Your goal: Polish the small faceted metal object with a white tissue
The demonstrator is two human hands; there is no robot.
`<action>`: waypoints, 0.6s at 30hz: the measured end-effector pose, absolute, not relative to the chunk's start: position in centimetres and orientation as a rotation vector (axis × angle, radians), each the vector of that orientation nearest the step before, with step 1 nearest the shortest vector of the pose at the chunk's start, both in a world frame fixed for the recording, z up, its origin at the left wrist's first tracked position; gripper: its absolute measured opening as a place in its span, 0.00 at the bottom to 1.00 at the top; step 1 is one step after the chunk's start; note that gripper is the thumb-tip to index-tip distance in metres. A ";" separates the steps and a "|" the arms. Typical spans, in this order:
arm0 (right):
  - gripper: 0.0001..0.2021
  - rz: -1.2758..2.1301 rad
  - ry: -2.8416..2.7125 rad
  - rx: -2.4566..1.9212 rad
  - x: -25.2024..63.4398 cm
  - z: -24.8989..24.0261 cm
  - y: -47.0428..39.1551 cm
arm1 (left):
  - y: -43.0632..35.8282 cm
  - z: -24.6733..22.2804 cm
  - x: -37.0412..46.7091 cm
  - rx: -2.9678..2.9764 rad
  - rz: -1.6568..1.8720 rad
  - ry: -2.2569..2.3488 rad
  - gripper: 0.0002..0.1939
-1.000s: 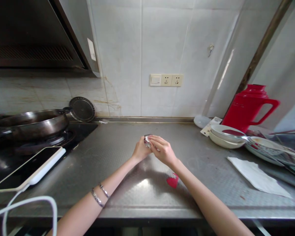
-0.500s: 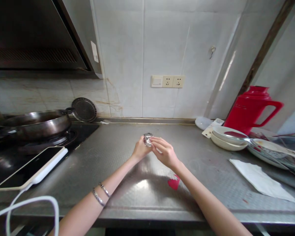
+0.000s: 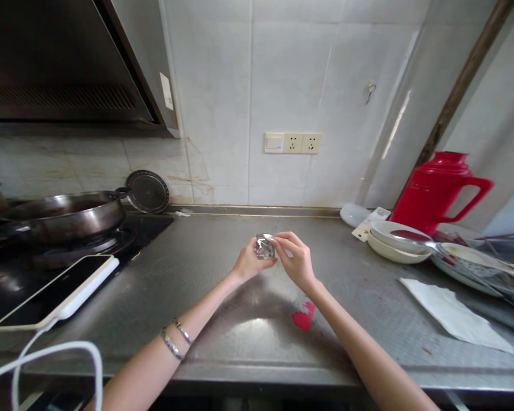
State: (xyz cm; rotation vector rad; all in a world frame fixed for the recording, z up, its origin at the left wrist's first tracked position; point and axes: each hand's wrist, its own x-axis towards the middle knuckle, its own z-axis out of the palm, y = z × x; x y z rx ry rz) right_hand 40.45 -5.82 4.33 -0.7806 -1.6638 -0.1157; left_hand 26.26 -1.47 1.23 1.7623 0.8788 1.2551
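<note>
Above the middle of the metal counter, my left hand (image 3: 247, 264) is wrapped round a small foil-covered item (image 3: 264, 247). Silver, crinkled foil shows on it, with darker patches in the middle; what lies inside I cannot make out. My right hand (image 3: 297, 257) meets it from the right, thumb and fingertips pinched together at the foil's upper right edge. Below the right wrist, a torn red scrap (image 3: 303, 317) lies on the counter. Two silver bracelets (image 3: 176, 338) circle my left forearm.
On the left, a steel pan (image 3: 68, 214) sits on the stove beside a phone (image 3: 55, 294) with a white cable (image 3: 60, 346). To the right stand a red thermos (image 3: 437, 194), stacked bowls (image 3: 398, 251), plates (image 3: 484, 268) and a white paper napkin (image 3: 454, 314).
My right hand has shifted slightly right, its fingers now pinching the foil's edge. The foil's top looks wider and shows more dark patches. My left hand stays nearly in place.
</note>
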 end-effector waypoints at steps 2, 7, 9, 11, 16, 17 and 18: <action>0.10 -0.116 -1.673 -0.767 40.4 4.4 -5.9 | -1.4 1.4 26.3 1.740 1.269 0.883 0.30; 0.09 -0.070 -1.718 -0.731 40.2 4.4 -6.3 | -1.3 2.1 26.1 1.677 1.278 0.850 0.24; 0.09 -0.050 -1.734 -0.715 40.1 4.5 -6.4 | -1.3 2.4 26.1 1.637 1.276 0.846 0.24; 0.09 -0.039 -1.739 -0.710 40.0 4.5 -6.6 | -1.4 2.5 26.0 1.603 1.273 0.847 0.24; 0.09 -0.039 -1.737 -0.714 40.1 4.9 -7.0 | -1.3 2.2 25.9 1.583 1.262 0.854 0.29; 0.09 -0.038 -1.743 -0.712 40.2 4.9 -7.1 | -1.2 2.1 25.9 1.585 1.267 0.856 0.29; 0.09 -0.037 -1.751 -0.710 40.2 5.0 -7.2 | -1.1 2.0 25.9 1.593 1.274 0.859 0.29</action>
